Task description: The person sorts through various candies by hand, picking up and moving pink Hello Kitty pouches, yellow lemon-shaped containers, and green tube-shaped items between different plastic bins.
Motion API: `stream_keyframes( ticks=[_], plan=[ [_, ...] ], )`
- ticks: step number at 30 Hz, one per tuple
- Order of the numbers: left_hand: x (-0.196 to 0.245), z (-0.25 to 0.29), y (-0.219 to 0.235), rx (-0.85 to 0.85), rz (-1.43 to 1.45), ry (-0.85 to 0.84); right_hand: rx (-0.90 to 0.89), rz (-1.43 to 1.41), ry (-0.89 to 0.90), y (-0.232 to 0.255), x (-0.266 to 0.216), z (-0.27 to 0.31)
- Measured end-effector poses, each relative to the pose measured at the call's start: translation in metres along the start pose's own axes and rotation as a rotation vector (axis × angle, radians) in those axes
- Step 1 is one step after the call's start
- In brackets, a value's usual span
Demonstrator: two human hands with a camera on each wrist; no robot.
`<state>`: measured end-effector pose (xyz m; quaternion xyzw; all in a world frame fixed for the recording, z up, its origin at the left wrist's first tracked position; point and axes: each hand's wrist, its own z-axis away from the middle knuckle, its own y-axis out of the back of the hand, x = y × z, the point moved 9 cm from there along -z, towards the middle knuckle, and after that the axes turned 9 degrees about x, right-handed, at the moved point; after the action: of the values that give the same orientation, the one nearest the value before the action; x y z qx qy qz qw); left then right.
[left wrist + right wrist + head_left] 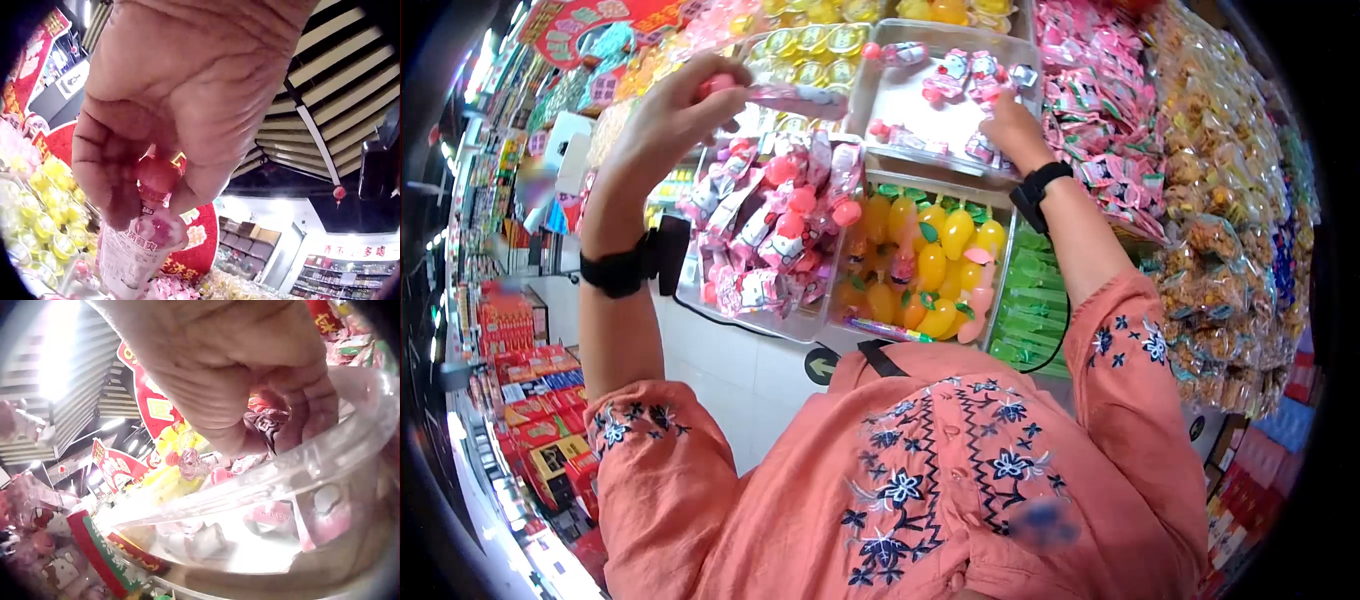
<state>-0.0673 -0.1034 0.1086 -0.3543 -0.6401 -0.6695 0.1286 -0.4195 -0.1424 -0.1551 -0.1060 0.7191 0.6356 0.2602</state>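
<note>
Two hands (685,105) (1014,132), tray edge (867,88) apparently between

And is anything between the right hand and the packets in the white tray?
Nothing visible. The tray is open on top, and the right hand already pinches a packet there. The tray's raised rim runs round its edges, not over the other packets.

from the yellow mango-shaped packs (957,236), green packs (1030,305) lie just right and bagged brown snacks (1215,310) farther right; yellow cups (811,40) sit behind and left, red boxes (506,318) well left, a round arrow sign (821,366) front-left.
</note>
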Motion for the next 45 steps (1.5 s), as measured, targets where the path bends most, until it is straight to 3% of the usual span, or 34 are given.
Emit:
stream_keyframes(
  ticks=[1,4,6,7,8,10,15,19,22,23,27,31,34,37,40,41,44,45],
  plan=[
    [0.001,0.021,0.013,0.084,0.032,0.086,0.046,-0.027,-0.017,-0.001,0.006,-0.004],
    [-0.033,0.058,0.037,0.165,0.131,0.118,0.13,-0.17,-0.018,0.016,0.002,-0.011],
    [-0.049,0.088,0.046,0.256,0.212,0.221,0.144,-0.267,-0.111,0.029,-0.001,-0.017],
    [-0.053,0.101,0.049,0.268,0.246,0.211,0.037,-0.484,-0.182,0.049,-0.026,0.004],
    [-0.056,0.112,0.051,0.278,0.28,0.202,0.054,-0.661,-0.143,0.056,-0.039,0.011],
    [-0.072,0.129,0.054,0.294,0.367,0.232,-0.108,-0.965,-0.054,0.067,-0.08,0.03],
    [-0.101,0.156,0.046,0.258,0.326,0.387,-0.431,-1.143,0.158,0.067,-0.197,0.123],
    [-0.103,0.173,0.027,0.185,0.299,0.446,-0.622,-1.126,0.307,0.033,-0.249,0.183],
    [-0.101,0.182,0.011,0.15,0.293,0.502,-0.612,-1.063,0.37,0.005,-0.26,0.2],
    [-0.104,0.186,0.004,0.121,0.293,0.526,-0.542,-1.005,0.473,0.003,-0.264,0.202],
    [-0.123,0.199,-0.03,0.07,0.351,0.632,-0.751,-0.906,0.529,-0.01,-0.274,0.216],
    [-0.127,0.2,-0.059,0.004,0.381,0.678,-0.689,-0.798,0.694,-0.03,-0.276,0.222],
    [-0.125,0.198,-0.072,-0.011,0.365,0.703,-0.681,-0.647,0.722,-0.031,-0.276,0.227],
    [-0.12,0.195,-0.069,0.018,0.354,0.677,-0.661,-0.748,0.595,-0.007,-0.268,0.215],
    [-0.114,0.193,-0.08,-0.079,0.41,0.549,-0.828,-0.754,0.404,0.012,-0.249,0.2],
    [-0.114,0.191,-0.085,-0.074,0.366,0.537,-0.786,-0.829,0.457,0.021,-0.245,0.191],
    [-0.108,0.182,-0.096,-0.068,0.296,0.495,-0.819,-0.895,0.25,0.033,-0.21,0.153],
    [-0.107,0.18,-0.096,-0.07,0.301,0.502,-0.722,-0.884,0.187,0.034,-0.193,0.133]
  ],
)
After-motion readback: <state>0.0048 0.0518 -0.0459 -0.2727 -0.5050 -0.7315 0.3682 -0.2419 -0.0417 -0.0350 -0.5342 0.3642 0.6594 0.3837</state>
